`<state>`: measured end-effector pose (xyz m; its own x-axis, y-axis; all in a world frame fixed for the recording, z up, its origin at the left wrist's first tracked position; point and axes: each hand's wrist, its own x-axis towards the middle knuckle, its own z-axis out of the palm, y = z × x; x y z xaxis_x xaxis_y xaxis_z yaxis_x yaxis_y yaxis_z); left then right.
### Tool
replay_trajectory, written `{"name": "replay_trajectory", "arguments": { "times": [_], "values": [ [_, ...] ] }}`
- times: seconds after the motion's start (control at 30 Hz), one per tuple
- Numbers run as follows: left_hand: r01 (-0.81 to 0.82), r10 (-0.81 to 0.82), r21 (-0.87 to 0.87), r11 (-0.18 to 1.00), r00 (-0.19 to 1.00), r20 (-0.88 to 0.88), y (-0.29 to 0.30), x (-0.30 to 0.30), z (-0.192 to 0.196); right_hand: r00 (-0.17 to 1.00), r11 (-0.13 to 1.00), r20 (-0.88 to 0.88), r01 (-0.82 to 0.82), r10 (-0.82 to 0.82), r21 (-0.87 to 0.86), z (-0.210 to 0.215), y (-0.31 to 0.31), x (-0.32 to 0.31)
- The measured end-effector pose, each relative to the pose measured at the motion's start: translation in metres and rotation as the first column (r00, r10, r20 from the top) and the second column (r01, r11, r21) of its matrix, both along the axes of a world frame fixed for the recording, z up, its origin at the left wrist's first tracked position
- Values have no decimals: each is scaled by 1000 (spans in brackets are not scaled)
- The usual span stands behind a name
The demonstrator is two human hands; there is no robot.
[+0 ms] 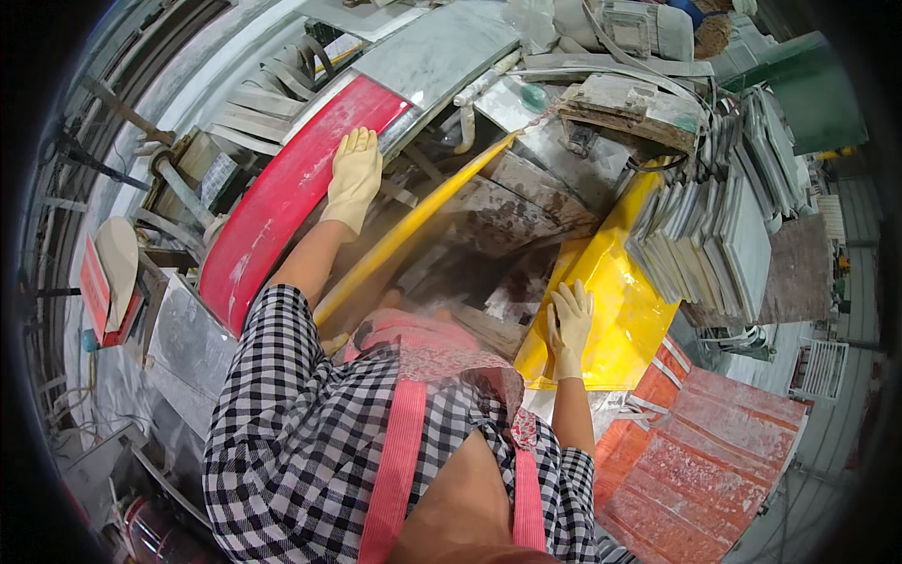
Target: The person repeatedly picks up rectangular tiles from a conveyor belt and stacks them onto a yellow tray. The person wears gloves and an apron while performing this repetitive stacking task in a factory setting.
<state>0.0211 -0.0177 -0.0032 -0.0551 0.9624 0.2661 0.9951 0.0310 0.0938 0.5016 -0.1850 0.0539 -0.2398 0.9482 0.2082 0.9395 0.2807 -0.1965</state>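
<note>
My left hand point(355, 179), in a cream rubber glove, lies with its fingers stretched out at the inner edge of a long red panel point(272, 207) on the left. The panel's surface is scuffed with white marks. On the right, my right hand point(570, 329) wears a matching glove, its fingers spread against a glossy yellow sheet point(620, 315). Between my arms a narrow yellow strip point(413, 221) slants across, over a dark, dusty hollow. Neither hand shows anything in its grip. A pink apron point(399, 329) covers my front.
Several grey slabs point(742, 244) stand stacked on edge beyond the yellow sheet. A dusty orange-red stack point(709, 446) lies at the lower right. Grey-white curved pieces point(254, 117) and a metal pipe point(183, 188) sit behind the red panel. A dirty machine part point(629, 108) is at the back.
</note>
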Motion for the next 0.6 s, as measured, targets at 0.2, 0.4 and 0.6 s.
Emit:
{"name": "replay_trajectory", "arguments": {
  "times": [0.2, 0.4, 0.6],
  "values": [
    [4, -4, 10, 1000, 1000, -9, -2, 1, 2, 999, 999, -19, -30, 31, 33, -5, 0, 1],
    [-5, 5, 12, 1000, 1000, 9, -3, 4, 2, 1000, 999, 0, -23, 23, 28, -5, 0, 4],
    [-28, 28, -55, 998, 1000, -3, -1, 5, 3, 1000, 999, -12, -23, 23, 27, -5, 0, 3]
  ]
}}
